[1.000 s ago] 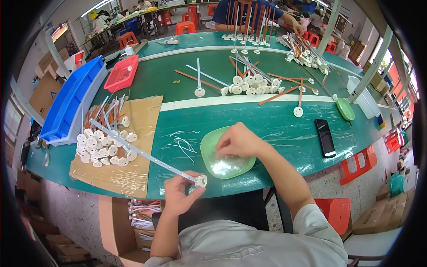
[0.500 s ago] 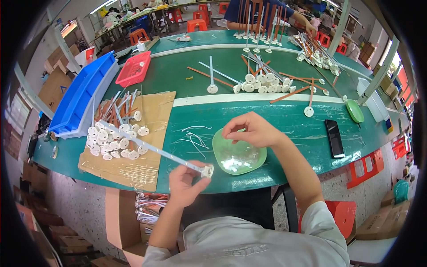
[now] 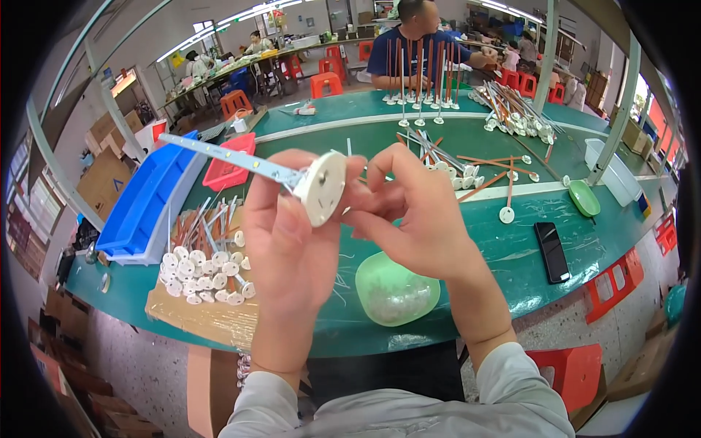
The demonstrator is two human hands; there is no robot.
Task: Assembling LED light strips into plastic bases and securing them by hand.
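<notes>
My left hand (image 3: pixel 286 252) grips an LED light strip (image 3: pixel 230 156) by its white round base (image 3: pixel 324 191), close in front of me. The strip points away to the upper left and the flat face of the base is turned to the right. My right hand (image 3: pixel 427 215) is at the right edge of the base, thumb and fingertips pinched together. Anything between those fingertips is too small or hidden. Below the hands stands a green bowl (image 3: pixel 381 269) holding small clear pieces. Thin white wires (image 3: pixel 340 281) lie partly hidden behind my left hand.
Strips with round bases (image 3: pixel 208 274) are heaped on cardboard (image 3: pixel 197 314) at the left, beside a blue tray (image 3: pixel 146 208) and a red basket (image 3: pixel 223 171). A phone (image 3: pixel 551 252) lies right. A co-worker (image 3: pixel 416 55) sits across, behind upright strips and another pile (image 3: pixel 515 113).
My left hand has raised the LED light strip and turned its base. My right hand has moved from over the green bowl to the base. The view has tilted up.
</notes>
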